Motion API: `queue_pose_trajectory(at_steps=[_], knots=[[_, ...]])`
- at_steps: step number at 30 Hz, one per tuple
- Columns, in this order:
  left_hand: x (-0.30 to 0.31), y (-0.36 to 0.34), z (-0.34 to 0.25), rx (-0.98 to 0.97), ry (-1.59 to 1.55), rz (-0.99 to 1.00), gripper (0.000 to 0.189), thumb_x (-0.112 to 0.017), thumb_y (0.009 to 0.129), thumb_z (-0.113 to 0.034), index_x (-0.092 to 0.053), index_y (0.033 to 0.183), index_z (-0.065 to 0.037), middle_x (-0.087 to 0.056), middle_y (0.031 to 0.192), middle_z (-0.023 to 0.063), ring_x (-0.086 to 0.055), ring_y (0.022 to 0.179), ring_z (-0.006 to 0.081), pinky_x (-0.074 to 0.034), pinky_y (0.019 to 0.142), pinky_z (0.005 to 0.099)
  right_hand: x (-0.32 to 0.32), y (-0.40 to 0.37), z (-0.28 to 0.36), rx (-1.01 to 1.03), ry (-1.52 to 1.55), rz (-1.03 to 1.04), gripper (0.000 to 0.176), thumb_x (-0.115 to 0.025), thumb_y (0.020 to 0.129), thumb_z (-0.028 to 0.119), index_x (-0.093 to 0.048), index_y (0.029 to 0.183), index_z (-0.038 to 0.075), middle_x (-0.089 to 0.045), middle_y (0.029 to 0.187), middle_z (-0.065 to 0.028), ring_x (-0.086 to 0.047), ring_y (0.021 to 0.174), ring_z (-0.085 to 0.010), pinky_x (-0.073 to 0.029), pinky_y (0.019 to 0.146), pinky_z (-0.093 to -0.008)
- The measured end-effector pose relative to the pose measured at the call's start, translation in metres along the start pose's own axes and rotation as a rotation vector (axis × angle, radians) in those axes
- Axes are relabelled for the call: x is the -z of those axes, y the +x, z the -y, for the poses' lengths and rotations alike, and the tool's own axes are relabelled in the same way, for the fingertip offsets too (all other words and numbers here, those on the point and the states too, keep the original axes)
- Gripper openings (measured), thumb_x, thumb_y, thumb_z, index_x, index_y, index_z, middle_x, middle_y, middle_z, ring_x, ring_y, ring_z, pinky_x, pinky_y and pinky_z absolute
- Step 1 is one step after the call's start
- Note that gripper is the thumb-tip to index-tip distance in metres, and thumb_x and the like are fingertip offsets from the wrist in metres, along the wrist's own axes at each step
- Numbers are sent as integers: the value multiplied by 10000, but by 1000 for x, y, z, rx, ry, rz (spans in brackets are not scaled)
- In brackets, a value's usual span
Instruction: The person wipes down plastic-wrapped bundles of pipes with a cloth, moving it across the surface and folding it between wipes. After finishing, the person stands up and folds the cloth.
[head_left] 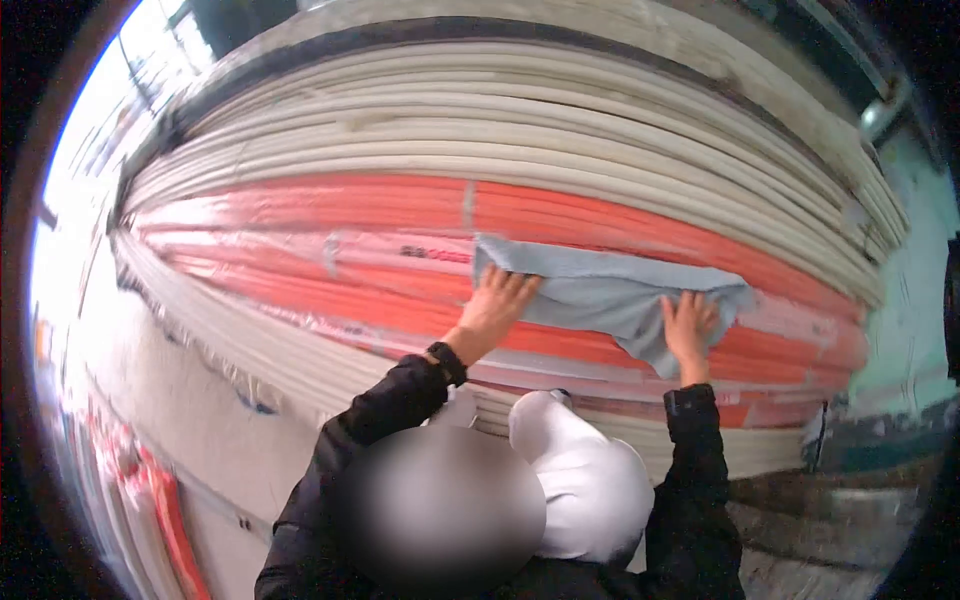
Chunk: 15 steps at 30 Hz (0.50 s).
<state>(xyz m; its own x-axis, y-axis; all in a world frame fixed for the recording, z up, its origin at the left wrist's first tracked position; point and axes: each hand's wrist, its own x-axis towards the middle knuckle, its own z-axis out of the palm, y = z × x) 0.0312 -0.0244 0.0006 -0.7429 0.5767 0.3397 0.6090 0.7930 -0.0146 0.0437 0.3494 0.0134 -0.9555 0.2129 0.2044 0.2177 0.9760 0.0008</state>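
A grey-blue cloth (pixel 590 272) lies spread over plastic-wrapped orange bundles (pixel 380 205), its upper edge folded over and its lower edge wrinkled. At the cloth's left end rests my left hand (pixel 497 305), fingers extended on the fabric. My right hand (pixel 690 328) lies near its right end with the fingers spread and slightly bent. Both hands touch the cloth from above; no grip on it is visible. What is under the fabric is hidden.
Long cream-coloured pipes (pixel 560 115) lie stacked beyond the orange bundles, and more pale pipes (pixel 260 350) run along the near side. White-clad legs (pixel 580 470) are close below my hands. A concrete floor (pixel 170 380) stretches to the left. Other red-and-white bundles (pixel 165 510) lie at lower left.
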Motion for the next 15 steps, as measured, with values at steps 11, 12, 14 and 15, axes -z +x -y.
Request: queue_pose_trajectory(at_steps=[11,12,14,15], knots=[[14,-5,13,104,-171,-50,379,-563,853,-102,-566,1226,-37,-618,1188,131,-567,1157,318,-427,1047,436,-18,-34,53,191,146,-2,601,-626,950,299,-436,1442,11,-400,1502,-284,-345,1355,-544,-183,1202,-612],[16,-9,19,112,-166,-26,339,-564,847,-101,-577,1180,-37,-625,1161,125,-576,1138,312,-440,1026,427,-19,-37,59,256,132,16,576,-624,952,297,-460,1424,10,-413,1489,-278,-350,1354,-538,-192,1198,-612],[14,-27,31,140,-193,-166,275,-563,834,-93,-580,1104,-43,-624,1083,136,-572,1099,332,-457,969,446,-13,-45,76,376,105,56,528,-620,956,291,-508,1387,8,-439,1465,-267,-359,1353,-527,-210,1190,-611],[16,-38,36,177,-227,-187,272,-561,832,-85,-579,1100,-39,-623,1060,145,-569,1085,346,-461,951,455,-6,-49,84,406,155,45,501,-625,950,277,-526,1361,8,-450,1434,-269,-369,1343,-510,-209,1188,-613]])
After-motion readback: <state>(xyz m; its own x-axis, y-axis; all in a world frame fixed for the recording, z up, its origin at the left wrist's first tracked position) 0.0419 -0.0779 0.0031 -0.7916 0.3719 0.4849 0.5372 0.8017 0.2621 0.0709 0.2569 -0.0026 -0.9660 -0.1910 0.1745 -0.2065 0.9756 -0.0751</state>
